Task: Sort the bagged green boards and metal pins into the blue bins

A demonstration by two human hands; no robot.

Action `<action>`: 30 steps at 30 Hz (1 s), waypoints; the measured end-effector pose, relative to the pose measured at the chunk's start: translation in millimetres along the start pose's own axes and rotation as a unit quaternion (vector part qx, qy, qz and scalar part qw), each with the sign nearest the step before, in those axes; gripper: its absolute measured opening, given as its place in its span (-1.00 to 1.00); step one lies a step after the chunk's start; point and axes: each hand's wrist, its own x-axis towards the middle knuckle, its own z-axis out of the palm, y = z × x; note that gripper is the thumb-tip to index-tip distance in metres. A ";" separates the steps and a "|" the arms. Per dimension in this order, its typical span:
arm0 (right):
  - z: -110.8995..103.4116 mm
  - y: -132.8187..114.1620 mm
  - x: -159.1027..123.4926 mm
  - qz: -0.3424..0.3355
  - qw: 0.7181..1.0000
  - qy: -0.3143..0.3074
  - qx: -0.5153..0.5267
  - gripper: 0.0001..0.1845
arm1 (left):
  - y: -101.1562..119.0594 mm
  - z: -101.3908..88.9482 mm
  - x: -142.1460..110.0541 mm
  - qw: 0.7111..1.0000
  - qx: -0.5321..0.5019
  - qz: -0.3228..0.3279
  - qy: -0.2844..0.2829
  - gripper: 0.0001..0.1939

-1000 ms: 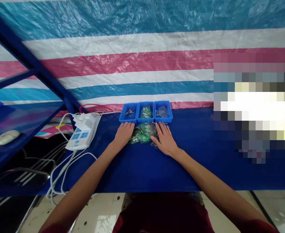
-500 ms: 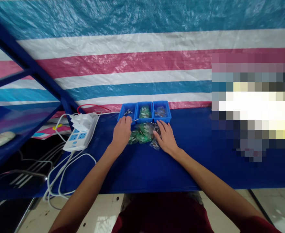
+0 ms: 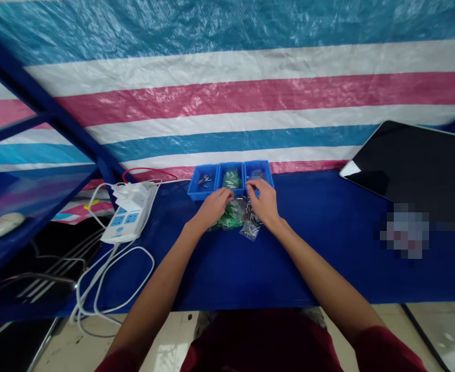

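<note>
My left hand [image 3: 214, 204] is closed in a pinch over the green bags [image 3: 233, 216], in front of the middle blue bin [image 3: 230, 191]; whatever its fingertips hold is too small to make out. My right hand [image 3: 265, 200] has its thumb and fingers drawn together at the front rim of the right blue bin [image 3: 270, 181], with any small piece hidden. Dark and silvery small metal pieces [image 3: 251, 211] and a clear bag [image 3: 249, 230] lie beside it. Loose metal pins [image 3: 204, 180] lie in the left blue bin [image 3: 197, 189].
A white power strip [image 3: 128, 219] with plugs and looped white cables [image 3: 113, 268] lies on the left of the blue table [image 3: 242, 274]. A dark flat screen [image 3: 424, 170] is at the right. Striped sheeting [image 3: 227, 93] hangs behind, and a mouse [image 3: 2, 225] rests on the left shelf.
My left hand has moved right from the left bin to the green bags. My right hand has lifted off the metal pieces to the right bin's front rim, its fingers drawing together.
</note>
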 end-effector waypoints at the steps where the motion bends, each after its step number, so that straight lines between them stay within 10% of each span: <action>1: 2.2 2.0 -3.8 -0.009 1.000 -0.002 -0.002 -0.74 | -0.7 0.5 -1.1 1.000 -0.001 0.011 0.002 -0.82; 11: 9.2 10.2 -22.3 -0.061 0.997 -0.033 -0.043 -0.76 | -3.8 -6.7 -8.0 0.991 -0.001 0.071 0.115 -0.81; 30: 10.7 1.6 -13.3 -0.111 0.993 -0.028 -0.002 -0.74 | 23.1 -6.5 1.5 0.922 -0.217 -0.032 0.318 -0.88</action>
